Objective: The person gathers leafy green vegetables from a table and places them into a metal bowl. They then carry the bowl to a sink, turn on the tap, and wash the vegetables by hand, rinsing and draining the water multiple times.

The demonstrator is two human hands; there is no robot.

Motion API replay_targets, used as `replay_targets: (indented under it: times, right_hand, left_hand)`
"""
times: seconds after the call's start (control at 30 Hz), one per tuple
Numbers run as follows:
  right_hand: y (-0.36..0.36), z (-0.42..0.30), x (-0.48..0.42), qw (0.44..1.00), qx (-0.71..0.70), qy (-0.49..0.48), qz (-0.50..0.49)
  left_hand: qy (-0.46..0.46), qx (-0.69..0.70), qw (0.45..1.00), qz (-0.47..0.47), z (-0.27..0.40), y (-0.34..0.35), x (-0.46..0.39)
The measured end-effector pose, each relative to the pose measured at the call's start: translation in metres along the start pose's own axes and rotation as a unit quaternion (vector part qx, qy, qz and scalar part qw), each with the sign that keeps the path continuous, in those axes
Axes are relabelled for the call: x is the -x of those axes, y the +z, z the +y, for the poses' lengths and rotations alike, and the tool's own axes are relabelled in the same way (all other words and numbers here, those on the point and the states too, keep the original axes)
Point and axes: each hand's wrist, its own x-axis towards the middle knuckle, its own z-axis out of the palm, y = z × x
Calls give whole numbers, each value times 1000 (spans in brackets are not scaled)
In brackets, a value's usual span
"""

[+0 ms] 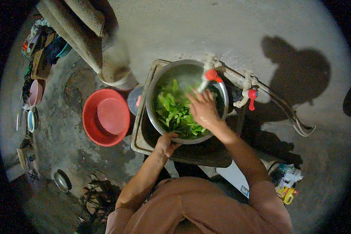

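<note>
A round metal basin point(151, 119) of cut leafy greens point(178, 111) in water rests over a sink point(137, 137). My left hand point(166, 144) grips the basin's near rim, thumb on top. Over the greens, at the basin's right side, my right hand point(204, 108) is spread flat with its fingers apart, and I see nothing held in it. Right above its fingertips hangs the spout of a plastic tap with a red handle point(212, 75). The water under the tap is blurred, so I cannot tell whether it is running.
A second red-handled tap point(252, 95) juts from the wall on the right. Left of the sink are a red plastic basin point(90, 122) and a pale bucket point(128, 82) with rolled material standing in it. A metal bowl point(62, 181) and a yellow bottle point(287, 194) lie lower down.
</note>
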Motion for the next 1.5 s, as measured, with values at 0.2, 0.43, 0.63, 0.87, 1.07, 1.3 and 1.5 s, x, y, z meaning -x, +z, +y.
replay_targets:
  times: [0.2, 0.43, 0.63, 0.87, 1.07, 1.3, 1.5]
  right_hand:
    - [38, -52, -28, 983, 62, -133, -110]
    - [22, -13, -3, 996, 80, 0, -50]
    - [52, -39, -10, 974, 92, -162, -129]
    - [17, -5, -12, 992, 35, -121, -28]
    - [36, -12, 12, 942, 15, -321, -98]
    - [22, -2, -4, 993, 38, -113, -16]
    - [-10, 17, 36, 990, -47, 119, 52]
  left_hand:
    - [9, -12, 999, -32, -13, -24, -30]
    - [1, -1, 1000, 8, -4, -4, -6]
    - [19, -15, 999, -47, -15, -23, -34]
    - [36, -36, 998, -45, -14, -27, -29]
    - [27, 11, 994, -105, -15, -28, -36]
    - [8, 38, 998, -50, -5, -17, -14]
    - [-14, 93, 978, -184, 6, -31, -29]
